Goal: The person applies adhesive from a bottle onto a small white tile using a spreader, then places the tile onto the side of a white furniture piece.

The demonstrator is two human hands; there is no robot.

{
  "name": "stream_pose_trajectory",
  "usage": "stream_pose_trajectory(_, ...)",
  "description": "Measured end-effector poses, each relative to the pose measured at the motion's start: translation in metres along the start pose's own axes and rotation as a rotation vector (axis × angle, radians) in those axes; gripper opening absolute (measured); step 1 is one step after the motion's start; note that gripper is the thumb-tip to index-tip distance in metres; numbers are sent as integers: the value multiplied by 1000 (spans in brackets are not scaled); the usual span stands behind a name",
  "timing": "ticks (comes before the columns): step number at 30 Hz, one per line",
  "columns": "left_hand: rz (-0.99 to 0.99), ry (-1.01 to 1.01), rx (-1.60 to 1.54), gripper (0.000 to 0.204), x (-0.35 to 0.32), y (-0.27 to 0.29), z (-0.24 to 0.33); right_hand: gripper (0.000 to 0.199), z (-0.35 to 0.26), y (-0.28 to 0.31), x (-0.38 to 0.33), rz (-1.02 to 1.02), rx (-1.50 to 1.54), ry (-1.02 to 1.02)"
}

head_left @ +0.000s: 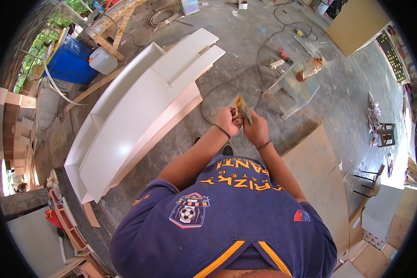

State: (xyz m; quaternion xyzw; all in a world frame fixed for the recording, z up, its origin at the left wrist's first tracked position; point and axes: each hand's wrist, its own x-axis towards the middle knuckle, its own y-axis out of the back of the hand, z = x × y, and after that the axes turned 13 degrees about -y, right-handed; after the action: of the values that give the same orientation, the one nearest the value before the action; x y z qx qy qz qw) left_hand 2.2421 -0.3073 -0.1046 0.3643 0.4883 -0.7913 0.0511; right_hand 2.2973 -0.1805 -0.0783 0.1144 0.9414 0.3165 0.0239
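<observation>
Left hand [228, 122] and right hand [256, 130] are close together in front of the body, and the fingers of both are closed, pinching a small folded sheet [238, 101] between them. This sheet is yellow-brown and stands up from the fingertips, above the floor [171, 160]; a flat grey piece [249, 116] shows at the right fingers, but I cannot tell if it is part of the same sheet. Each wrist has a thin dark band. Under the hands, a dark shoe [227, 149] is visible. Just beyond, to the right, stands a pale low stool [304, 94], with a clear bag [313, 67] of something brown on it. Near the stool lies a red tool [285, 56], and a dark cable [261, 79] curves over the floor. On the left side is a long white cabinet [129, 111] with a curved front. Farther away, at upper left, a blue barrel [72, 60] stands beside a whitish jug [104, 61]. At lower right there is a large wooden board [316, 173].
</observation>
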Motion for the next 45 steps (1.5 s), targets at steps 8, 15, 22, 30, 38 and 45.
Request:
stream_pose_trajectory(8,-49,-30,457,19,-34,-10,8,18,10,0,-4,-49,110,-69)
stream_pose_trajectory(15,-236,-208,702,11,-61,-11,11,22,4,-4,-1,-123,222,-176)
stream_pose_trajectory(22,-669,-751,1332,16,-104,-28,-19,25,72,-1,11,-262,662,-536)
stream_pose_trajectory(30,-183,-960,1199,20,-71,-13,24,30,-8,24,-13,-280,682,-353)
stream_pose_trajectory(38,-49,-886,640,18,-57,-24,-11,41,-53,11,-27,-225,219,-24)
stream_pose_trajectory(45,16,-951,607,15,-54,-31,-16,44,-57,6,-27,-211,133,12)
